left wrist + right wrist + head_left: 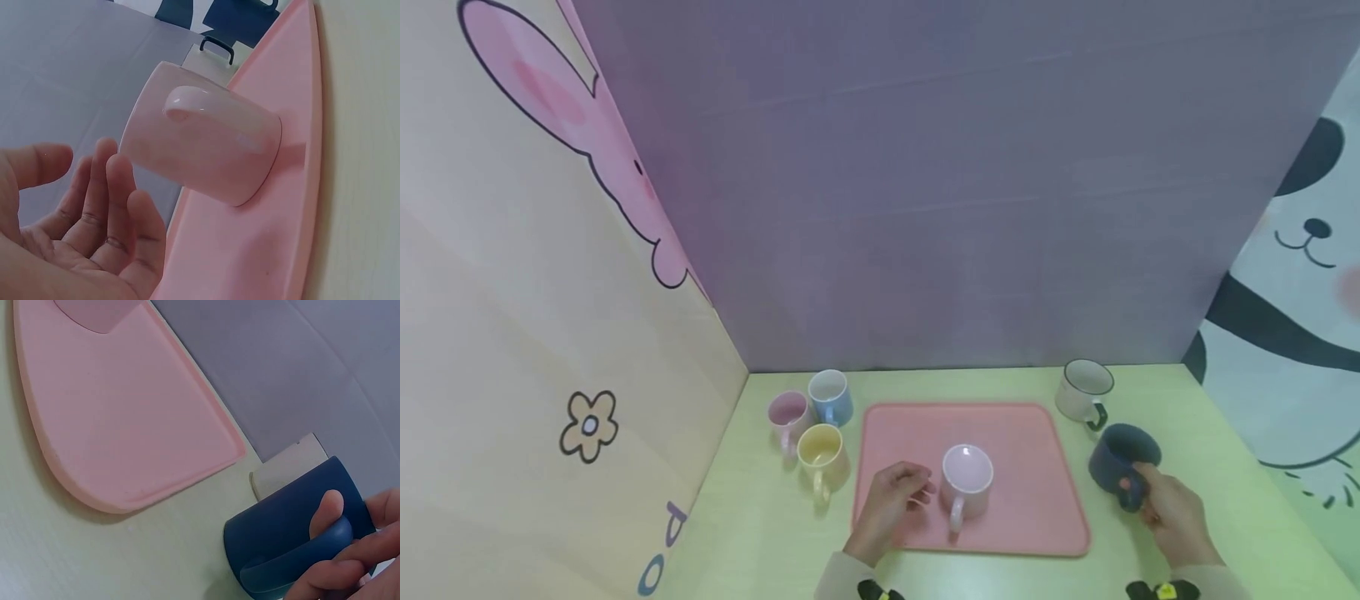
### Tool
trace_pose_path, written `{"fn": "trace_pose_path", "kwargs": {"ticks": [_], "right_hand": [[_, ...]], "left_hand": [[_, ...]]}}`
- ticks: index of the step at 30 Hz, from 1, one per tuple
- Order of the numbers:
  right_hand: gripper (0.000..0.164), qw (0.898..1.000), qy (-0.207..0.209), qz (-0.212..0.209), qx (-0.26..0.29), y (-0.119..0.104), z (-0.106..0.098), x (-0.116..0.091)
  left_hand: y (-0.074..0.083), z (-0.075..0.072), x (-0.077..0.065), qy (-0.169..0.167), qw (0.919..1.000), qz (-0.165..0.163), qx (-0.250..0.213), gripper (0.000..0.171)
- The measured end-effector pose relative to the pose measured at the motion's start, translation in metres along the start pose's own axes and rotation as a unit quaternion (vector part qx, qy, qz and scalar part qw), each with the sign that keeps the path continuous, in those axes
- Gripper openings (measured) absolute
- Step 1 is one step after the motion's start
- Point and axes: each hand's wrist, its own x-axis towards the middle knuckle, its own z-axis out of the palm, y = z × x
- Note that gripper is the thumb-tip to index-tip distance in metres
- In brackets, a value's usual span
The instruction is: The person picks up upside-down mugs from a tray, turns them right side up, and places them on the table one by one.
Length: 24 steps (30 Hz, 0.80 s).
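My right hand (pixel 1176 512) grips the handle of a dark blue mug (pixel 1107 471) at the right of the tray; in the right wrist view a finger pokes through that handle. My left hand (pixel 887 504) holds nothing, its fingers loosely bent beside a pale pink mug (pixel 972 497). That mug stands upright on a pink tray (pixel 1030 500), handle toward me. In the left wrist view the fingertips (pixel 119 169) come right up to the mug's rim.
On the left of the table stand a pink mug (pixel 786 415), a light blue mug (pixel 838 408) and a yellow mug (pixel 831 462), close together. Behind the dark blue mug is a white mug (pixel 1075 400) with a dark rim and handle. A grey-purple wall panel (pixel 925 208) rises at the back.
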Motion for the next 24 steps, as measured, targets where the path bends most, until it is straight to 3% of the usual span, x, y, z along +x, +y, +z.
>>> {"fn": "trace_pose_path", "kwargs": {"ticks": [9,18,24], "right_hand": [[0.025,1.000,0.003,0.001,-0.007,-0.006,-0.006,0.011],[0.028,1.000,-0.010,-0.008,-0.021,-0.016,-0.011,0.017],[0.031,0.999,-0.031,-0.017,0.006,-0.019,-0.013,0.022]], "left_hand": [[-0.010,0.004,0.002,-0.014,0.9982,0.013,0.057,0.017],[-0.012,0.010,-0.002,-0.018,0.9919,0.025,0.123,0.022],[-0.014,0.013,-0.005,-0.024,0.9880,0.025,0.150,0.016]]}}
